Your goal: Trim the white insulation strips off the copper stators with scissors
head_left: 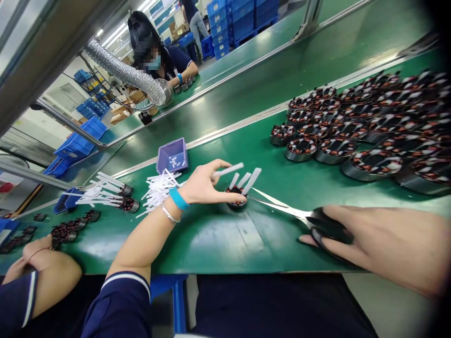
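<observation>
My left hand (pixel 204 184) has its thumb against the near side of a small motor stator (pixel 237 203) wound with copper wire. Between its fingers it pinches a white sleeve tube (pixel 230 169); several more white tubes (pixel 252 180) stand up out of the stator. In my right hand (pixel 380 239) is a pair of scissors (pixel 299 213) with black handles, fingers through the loops. Their blades are spread and point left at the stator, the tips close to its right side. Part of the stator is hidden behind my left thumb.
Rows of wound stators (pixel 373 162) fill the bench's right side. A purple bin (pixel 172 157) with small white pieces stands behind a pile of white tubes (pixel 158 190). Stators with tubes (pixel 128 204) sit further left, near another person's hand (pixel 37 253). A co-worker (pixel 176 58) sits opposite.
</observation>
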Available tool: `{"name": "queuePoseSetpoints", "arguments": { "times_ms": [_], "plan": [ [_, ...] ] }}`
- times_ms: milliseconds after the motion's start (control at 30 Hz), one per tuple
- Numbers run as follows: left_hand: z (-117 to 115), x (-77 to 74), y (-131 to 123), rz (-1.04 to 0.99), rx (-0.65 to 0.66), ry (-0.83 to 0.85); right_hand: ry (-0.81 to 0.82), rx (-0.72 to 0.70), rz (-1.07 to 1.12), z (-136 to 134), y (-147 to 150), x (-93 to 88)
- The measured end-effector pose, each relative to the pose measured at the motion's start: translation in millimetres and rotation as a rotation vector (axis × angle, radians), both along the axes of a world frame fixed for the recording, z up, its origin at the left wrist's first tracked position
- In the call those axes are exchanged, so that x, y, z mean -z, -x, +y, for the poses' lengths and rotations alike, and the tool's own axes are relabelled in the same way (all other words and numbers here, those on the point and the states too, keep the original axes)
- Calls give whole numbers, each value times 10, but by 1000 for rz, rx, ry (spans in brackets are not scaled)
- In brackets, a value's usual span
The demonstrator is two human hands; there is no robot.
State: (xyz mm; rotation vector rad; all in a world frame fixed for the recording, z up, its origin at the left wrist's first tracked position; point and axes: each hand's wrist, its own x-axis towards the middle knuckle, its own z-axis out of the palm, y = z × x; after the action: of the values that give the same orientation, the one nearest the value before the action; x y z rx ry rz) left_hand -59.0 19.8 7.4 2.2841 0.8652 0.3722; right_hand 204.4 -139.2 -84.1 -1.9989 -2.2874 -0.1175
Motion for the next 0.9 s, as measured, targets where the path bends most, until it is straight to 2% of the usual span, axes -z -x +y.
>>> {"name": "queuePoseSetpoints", "arguments": {
  "times_ms": [133, 233, 433, 533, 700, 900],
  "plan": [
    [34, -31, -295, 148, 172, -72, 212, -21, -61, 258, 252, -390],
    [147, -92, -386, 217, 280, -10, 242, -70, -85, 374, 320, -511],
    [258, -145, -399, 255, 380, 55, 292, -164, -182, 552, 235, -556],
    [276, -127, -399, 262, 415, 64, 254, -226, -215, 667, 164, -546],
    [289, -118, -376, 270, 419, 47, 232, -271, -275, 812, 93, -507],
    [291, -119, -367, 247, 392, 6, 274, -254, -246, 839, 173, -618]
  ]
}}
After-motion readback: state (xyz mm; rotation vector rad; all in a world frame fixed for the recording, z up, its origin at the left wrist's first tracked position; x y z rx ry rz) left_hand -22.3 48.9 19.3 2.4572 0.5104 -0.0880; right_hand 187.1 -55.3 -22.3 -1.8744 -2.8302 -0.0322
